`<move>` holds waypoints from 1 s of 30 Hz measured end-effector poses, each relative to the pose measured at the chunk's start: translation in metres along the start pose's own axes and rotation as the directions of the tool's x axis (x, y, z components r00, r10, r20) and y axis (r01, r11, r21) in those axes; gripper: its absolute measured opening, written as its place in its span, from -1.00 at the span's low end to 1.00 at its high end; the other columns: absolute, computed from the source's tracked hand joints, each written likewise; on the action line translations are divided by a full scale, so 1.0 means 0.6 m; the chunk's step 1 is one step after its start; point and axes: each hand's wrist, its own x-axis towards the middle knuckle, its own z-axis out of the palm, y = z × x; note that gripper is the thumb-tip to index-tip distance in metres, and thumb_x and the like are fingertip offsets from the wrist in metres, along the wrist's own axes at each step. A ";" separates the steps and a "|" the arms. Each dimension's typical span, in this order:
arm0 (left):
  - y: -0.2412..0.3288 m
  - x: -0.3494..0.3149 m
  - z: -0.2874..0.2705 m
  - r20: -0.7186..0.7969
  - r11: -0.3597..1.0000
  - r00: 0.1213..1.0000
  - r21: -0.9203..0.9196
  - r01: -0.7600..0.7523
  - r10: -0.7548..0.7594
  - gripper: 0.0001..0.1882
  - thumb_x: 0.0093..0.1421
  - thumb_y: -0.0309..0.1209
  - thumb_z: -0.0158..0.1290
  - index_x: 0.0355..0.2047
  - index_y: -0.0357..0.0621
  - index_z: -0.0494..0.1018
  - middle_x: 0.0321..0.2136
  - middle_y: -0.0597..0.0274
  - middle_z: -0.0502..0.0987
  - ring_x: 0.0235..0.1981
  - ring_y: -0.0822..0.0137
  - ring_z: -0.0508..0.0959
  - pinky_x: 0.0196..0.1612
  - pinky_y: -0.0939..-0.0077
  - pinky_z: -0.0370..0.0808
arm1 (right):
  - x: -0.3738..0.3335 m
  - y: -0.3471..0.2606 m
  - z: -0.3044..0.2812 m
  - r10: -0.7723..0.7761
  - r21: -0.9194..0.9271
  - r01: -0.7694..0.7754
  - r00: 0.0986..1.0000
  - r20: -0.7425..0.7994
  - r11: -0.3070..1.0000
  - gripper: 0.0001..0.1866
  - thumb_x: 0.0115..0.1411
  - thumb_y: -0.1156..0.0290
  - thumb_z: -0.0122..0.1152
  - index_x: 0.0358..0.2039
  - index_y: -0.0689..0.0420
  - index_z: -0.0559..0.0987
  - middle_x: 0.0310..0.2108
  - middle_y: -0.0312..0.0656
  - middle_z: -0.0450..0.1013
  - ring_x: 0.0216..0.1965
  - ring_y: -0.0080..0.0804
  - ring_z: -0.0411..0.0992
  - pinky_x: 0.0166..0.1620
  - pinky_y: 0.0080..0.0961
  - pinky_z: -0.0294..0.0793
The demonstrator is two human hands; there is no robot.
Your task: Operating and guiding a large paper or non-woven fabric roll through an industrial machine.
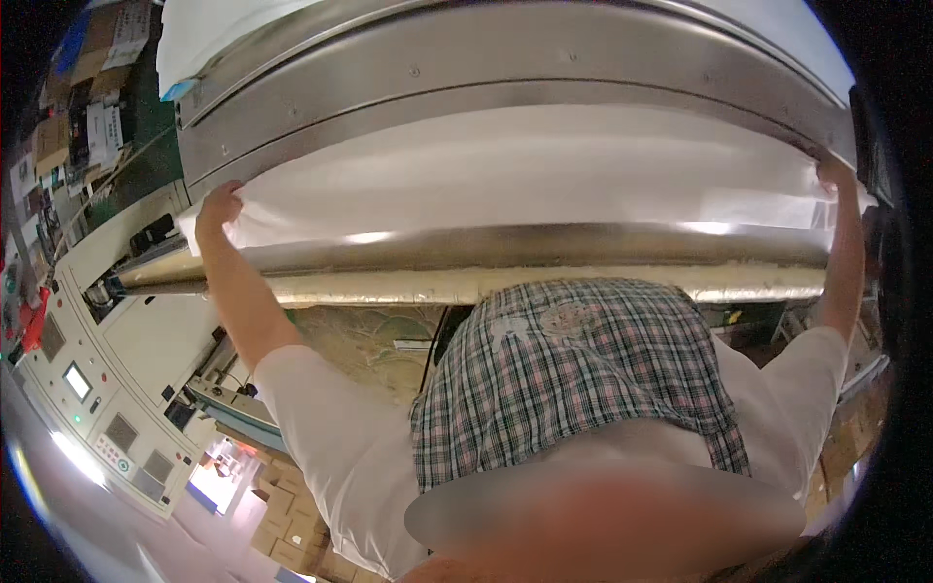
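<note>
A wide white sheet [535, 165] of thin material stretches across the front of a machine, below a grey metal panel [486, 63]. My left hand [223, 204] is closed on the sheet near its left end, fingers and thumb pinching the edge. At the far right end, my right hand [834, 175] also grips the sheet, with some fingers hidden. Between the hands the sheet lies fairly smooth, with loose folds by each hand. Its lower edge meets a shiny metal roller [544, 245].
Under the roller runs a yellowish padded bar [389, 287]. On the left stands a pale control cabinet [107, 408] with a small lit screen [76, 382]. Cardboard boxes [53, 141] are piled at the far left. More white material [219, 39] lies over the machine's top.
</note>
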 end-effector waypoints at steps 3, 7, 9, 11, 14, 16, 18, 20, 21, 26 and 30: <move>-0.015 0.000 0.010 -0.156 0.965 0.958 0.141 -0.221 0.242 -0.53 -0.09 -0.46 -0.10 -0.08 0.11 0.37 -0.25 0.13 0.49 -0.17 0.11 0.44 -0.11 0.21 0.32 | 0.079 -0.105 -0.090 0.366 -0.390 -0.229 0.872 0.324 0.892 -0.56 -0.08 0.59 -0.07 -0.10 0.14 0.40 -0.10 0.05 0.33 -0.09 -0.07 0.32 -0.05 -0.31 0.30; 0.114 -0.002 0.013 -0.439 0.961 0.857 0.173 -0.214 0.270 -0.61 -0.05 -0.38 -0.03 -0.12 0.11 0.40 -0.20 0.13 0.46 -0.14 0.10 0.41 -0.10 0.04 0.30 | -0.052 0.150 0.025 0.391 -0.163 -0.390 0.920 -0.026 0.906 -0.61 0.02 0.53 -0.11 -0.08 0.12 0.37 -0.08 0.04 0.30 -0.07 -0.07 0.29 -0.04 -0.31 0.28; 0.112 -0.087 0.038 -0.674 0.967 0.696 0.122 -0.224 0.246 -0.63 -0.03 -0.39 -0.03 -0.14 0.08 0.41 -0.20 0.15 0.45 -0.12 0.10 0.40 -0.08 0.09 0.30 | -0.011 0.125 0.014 0.334 -0.129 -0.350 0.934 -0.128 0.928 -0.65 0.11 0.45 -0.20 -0.07 0.12 0.39 -0.05 0.00 0.30 -0.01 -0.13 0.25 0.00 -0.31 0.26; 0.137 -0.158 0.067 -0.902 0.911 0.392 0.003 -0.413 0.181 -0.70 0.00 -0.44 -0.05 -0.20 0.02 0.42 -0.20 0.16 0.45 -0.12 0.10 0.40 -0.06 0.18 0.32 | 0.004 0.078 -0.008 0.296 -0.104 -0.327 0.926 -0.236 0.939 -0.64 0.20 0.36 -0.29 -0.07 0.11 0.40 -0.02 -0.04 0.30 0.04 -0.19 0.22 0.04 -0.30 0.23; 0.225 -0.293 0.100 -0.850 0.729 0.527 -0.351 -0.588 0.015 -0.75 0.07 -0.51 -0.10 -0.21 -0.09 0.42 -0.19 0.16 0.45 -0.12 0.19 0.43 -0.03 0.34 0.33 | 0.023 -0.111 -0.067 0.247 0.339 -0.004 0.695 -0.675 0.941 -0.67 0.15 0.46 -0.05 -0.05 0.22 0.33 -0.12 -0.16 0.37 -0.16 -0.38 0.36 -0.06 -0.54 0.30; 0.268 -0.321 0.136 -0.903 0.649 0.371 -0.152 -0.745 0.214 -0.75 0.05 -0.53 -0.06 -0.22 -0.08 0.42 -0.18 0.15 0.44 -0.12 0.17 0.43 -0.04 0.31 0.34 | 0.028 -0.339 -0.132 0.208 0.467 0.271 0.636 -0.743 0.842 -0.69 0.13 0.45 0.01 -0.09 0.24 0.36 -0.17 -0.19 0.40 -0.23 -0.51 0.37 -0.10 -0.63 0.31; 0.304 -0.341 0.163 -0.905 0.539 0.262 -0.045 -0.841 0.335 -0.69 0.02 -0.54 -0.02 -0.17 -0.05 0.41 -0.17 0.15 0.44 -0.10 0.14 0.41 -0.04 0.33 0.35 | 0.029 -0.575 -0.182 -0.039 0.485 0.661 0.614 -0.789 0.573 -0.72 0.10 0.45 0.07 -0.14 0.22 0.39 -0.25 -0.18 0.42 -0.25 -0.53 0.37 -0.14 -0.60 0.34; 0.324 -0.356 0.193 -0.876 0.542 0.298 -0.051 -0.839 0.379 -0.66 -0.03 -0.46 0.05 -0.18 -0.06 0.39 -0.13 0.15 0.41 -0.03 0.10 0.33 0.03 0.20 0.24 | 0.016 -0.736 -0.239 -0.197 0.361 0.588 0.677 -0.709 0.724 -0.68 0.06 0.37 0.15 -0.17 0.19 0.39 -0.36 -0.19 0.43 -0.36 -0.48 0.39 -0.27 -0.48 0.42; 0.328 -0.357 0.203 -0.886 0.550 0.289 -0.047 -0.834 0.363 -0.66 -0.03 -0.46 0.05 -0.18 -0.06 0.39 -0.13 0.15 0.41 -0.03 0.10 0.33 0.03 0.20 0.24 | 0.023 -0.804 -0.260 -0.212 0.409 0.504 0.789 -0.577 0.761 -0.61 0.01 0.27 0.20 -0.18 0.19 0.39 -0.40 -0.15 0.43 -0.41 -0.39 0.40 -0.31 -0.48 0.42; 0.344 -0.356 0.223 -0.800 0.652 0.293 0.154 -0.743 0.523 -0.53 0.02 -0.33 0.03 -0.01 0.03 0.27 0.08 0.21 0.20 0.12 0.08 0.14 0.15 0.10 0.03 | 0.063 -1.042 -0.304 -0.403 0.136 0.726 0.515 -0.756 0.674 -0.63 -0.06 0.24 0.23 -0.28 0.15 0.42 -0.41 -0.08 0.43 -0.40 -0.22 0.42 -0.33 -0.39 0.41; 0.310 -0.333 0.236 -0.805 0.551 0.204 0.175 -0.816 0.558 -0.50 0.00 -0.27 0.03 0.00 0.06 0.25 0.09 0.20 0.19 0.14 0.02 0.10 0.13 -0.07 0.00 | 0.058 -1.117 -0.325 -0.513 -0.022 0.600 0.664 -0.544 0.800 -0.63 -0.09 0.25 0.23 -0.30 0.16 0.41 -0.36 -0.09 0.41 -0.33 -0.15 0.40 -0.30 -0.36 0.41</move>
